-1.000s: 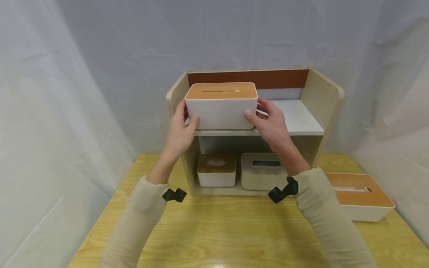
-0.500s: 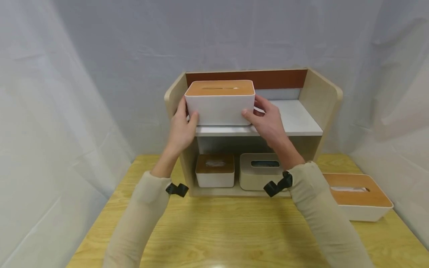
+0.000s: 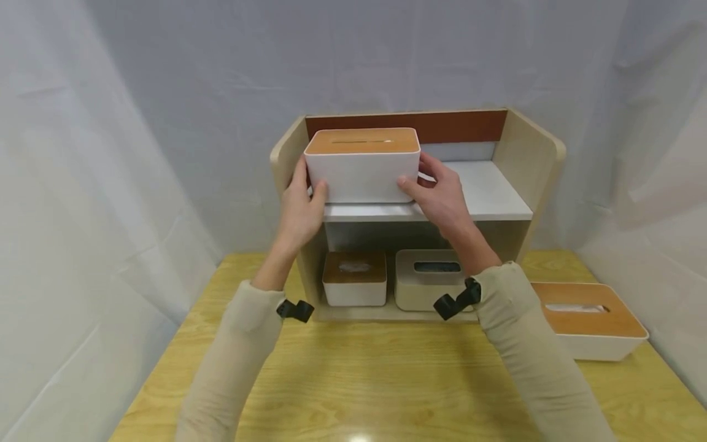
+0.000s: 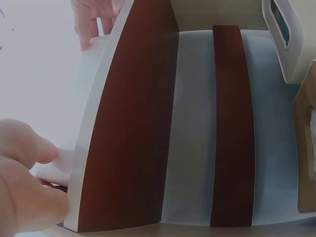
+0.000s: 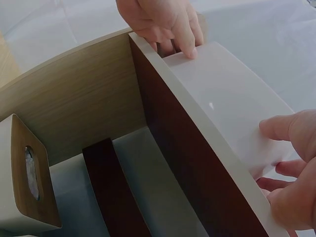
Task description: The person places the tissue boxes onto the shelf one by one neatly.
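Note:
A white tissue box (image 3: pixel 361 178) with a slotted wood-coloured lid stands upright at the left of the white upper shelf (image 3: pixel 486 190). My left hand (image 3: pixel 300 209) grips its left end, thumb on the front face. At the other end my right hand (image 3: pixel 442 195) holds it, thumb on the front and fingers around the side. A strip of bare shelf shows before the box's front face. Both hands also appear on the white box in the right wrist view, the right hand (image 5: pixel 296 163) being nearer. Whether the box's underside touches the shelf, I cannot tell.
Below, a small white tissue box (image 3: pixel 355 293) with a dark wood lid sits beside a beige tissue box (image 3: pixel 422 294), partly behind my right arm. Another wood-lidded tissue box (image 3: pixel 602 310) rests on the table at the right. Side panels (image 3: pixel 527 159) bound the shelf.
Both hands have shifted the tissue box slightly back and left on the upper shelf. Its front face, formerly near the shelf's front edge, now stands behind it.

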Demonstrator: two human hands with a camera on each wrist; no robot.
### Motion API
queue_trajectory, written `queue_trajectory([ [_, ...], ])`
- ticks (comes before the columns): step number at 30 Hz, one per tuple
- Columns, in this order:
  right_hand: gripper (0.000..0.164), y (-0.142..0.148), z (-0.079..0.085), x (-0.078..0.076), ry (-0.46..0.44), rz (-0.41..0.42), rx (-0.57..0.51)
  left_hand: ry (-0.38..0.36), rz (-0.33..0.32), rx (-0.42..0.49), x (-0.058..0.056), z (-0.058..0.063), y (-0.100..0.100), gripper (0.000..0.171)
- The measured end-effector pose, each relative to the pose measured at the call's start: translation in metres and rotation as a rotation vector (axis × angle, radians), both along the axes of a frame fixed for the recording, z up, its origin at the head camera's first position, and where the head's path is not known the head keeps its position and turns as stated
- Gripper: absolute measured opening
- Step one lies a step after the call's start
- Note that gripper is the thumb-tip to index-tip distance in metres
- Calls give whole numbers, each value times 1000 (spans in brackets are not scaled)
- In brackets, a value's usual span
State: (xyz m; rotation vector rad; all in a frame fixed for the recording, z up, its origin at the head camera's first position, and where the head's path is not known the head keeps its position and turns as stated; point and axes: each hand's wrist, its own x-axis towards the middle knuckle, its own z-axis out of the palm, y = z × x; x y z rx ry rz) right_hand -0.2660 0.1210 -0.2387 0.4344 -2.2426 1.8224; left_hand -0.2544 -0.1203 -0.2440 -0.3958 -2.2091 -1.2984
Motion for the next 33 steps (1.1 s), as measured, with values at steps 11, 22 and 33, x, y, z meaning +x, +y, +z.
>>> queue_trajectory([
  [11, 76, 1, 1, -6, -49, -24, -32, -10, -43, 96, -1, -2, 2, 68],
  [22, 73, 22, -15, 21, 91, -1, 75, 87, -79, 0, 26, -17, 5, 71],
  [33, 67, 44, -46, 58, 329, 28, 224, 178, -139, -115, 62, -40, 11, 71],
])
